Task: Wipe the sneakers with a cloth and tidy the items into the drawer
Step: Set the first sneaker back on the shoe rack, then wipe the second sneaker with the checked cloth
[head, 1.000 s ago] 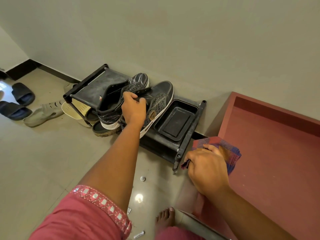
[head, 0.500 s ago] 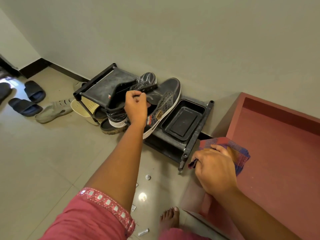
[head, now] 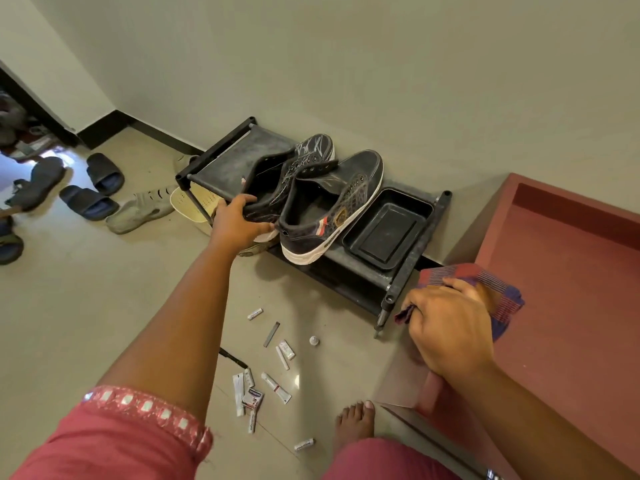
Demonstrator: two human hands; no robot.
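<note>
Fingers of the left hand (head: 239, 225) are curled round the left sneaker's (head: 277, 181) heel on the rack (head: 412, 271), presumably for lifting; beside the rack, the cloth (head: 485, 289) is bunched in the right hand (head: 450, 330), ready for wiping.

tube labels (head: 275, 386) too small to read, sandals (head: 8, 242) cut off left

Soft, even daylight; bright glare spills through doorway (head: 20, 161) at far left. Faint shadows. Sharp focus, wide-angle bending at edges.
</note>
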